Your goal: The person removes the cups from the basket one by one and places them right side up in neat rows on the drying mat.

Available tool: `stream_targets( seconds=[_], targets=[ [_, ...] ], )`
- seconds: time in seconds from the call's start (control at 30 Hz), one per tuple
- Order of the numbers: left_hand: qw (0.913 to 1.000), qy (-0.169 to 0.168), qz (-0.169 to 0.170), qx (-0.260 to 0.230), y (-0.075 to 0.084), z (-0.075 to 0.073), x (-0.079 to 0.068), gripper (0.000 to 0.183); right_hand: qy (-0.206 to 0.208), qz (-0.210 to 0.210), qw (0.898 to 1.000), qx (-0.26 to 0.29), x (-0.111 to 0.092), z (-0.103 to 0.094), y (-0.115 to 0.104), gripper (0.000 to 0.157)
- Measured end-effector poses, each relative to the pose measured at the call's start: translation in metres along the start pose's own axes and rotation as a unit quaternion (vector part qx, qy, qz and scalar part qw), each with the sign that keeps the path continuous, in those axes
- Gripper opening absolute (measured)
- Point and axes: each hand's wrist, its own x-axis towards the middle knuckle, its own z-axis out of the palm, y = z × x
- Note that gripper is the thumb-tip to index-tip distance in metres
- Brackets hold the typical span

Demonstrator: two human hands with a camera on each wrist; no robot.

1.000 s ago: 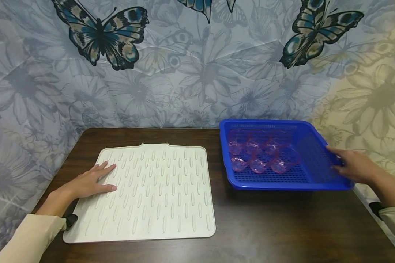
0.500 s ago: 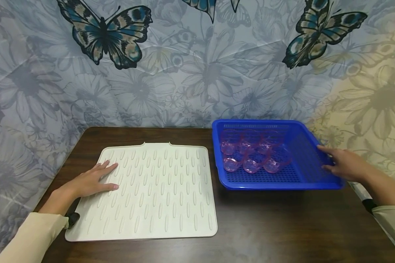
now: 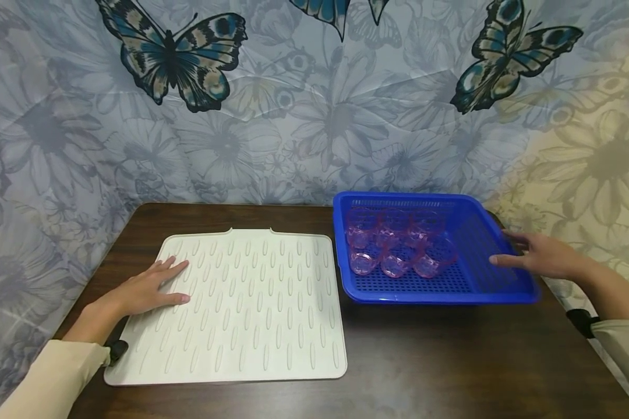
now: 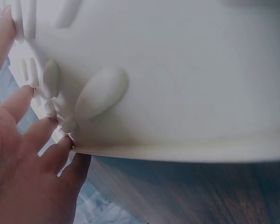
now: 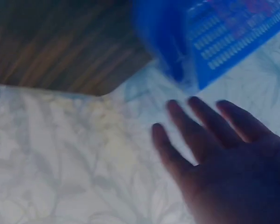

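My left hand point(image 3: 148, 291) rests with spread fingers on the left part of a white mat point(image 3: 262, 302) with raised oval ridges; in the left wrist view its fingertips touch the mat's edge area. A blue perforated plastic basket point(image 3: 490, 279) stands right of the mat. Inside its left half lie several see-through pink rounded pieces point(image 3: 394, 265), cup-like, their exact kind unclear. At the basket's right end is my right hand point(image 3: 547, 256), thumb extended over the rim. The right wrist view shows its fingers straight, apart from the basket's wall.
Both mat and basket are on a dark brown wooden table point(image 3: 440, 361). A butterfly-and-flower patterned cloth point(image 3: 335, 139) hangs directly behind the table's back edge and down its sides. The basket sits near the back right corner, with a narrow gap to the mat.
The basket has slid left, closer to the mat, with my right hand following it. Just now the right hand's grip on the rim has loosened. My left hand stays on the mat.
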Motion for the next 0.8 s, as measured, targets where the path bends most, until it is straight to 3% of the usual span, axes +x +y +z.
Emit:
stream_targets(
  seconds=[0.13,0.37,0.8],
  targets=[
    [1.0000,0.000,0.000,-0.003,0.001,0.001,0.000,0.093,0.004,-0.014,0.999,0.051,0.011,-0.007,-0.015,0.085],
    [1.0000,0.003,-0.005,-0.001,0.000,0.000,-0.001,0.094,-0.040,-0.054,0.988,0.136,0.027,-0.010,-0.037,0.078],
    [1.0000,0.003,-0.007,-0.001,-0.001,-0.001,0.001,0.095,-0.090,-0.056,0.980,0.171,0.046,0.002,-0.052,0.078]
  ],
)
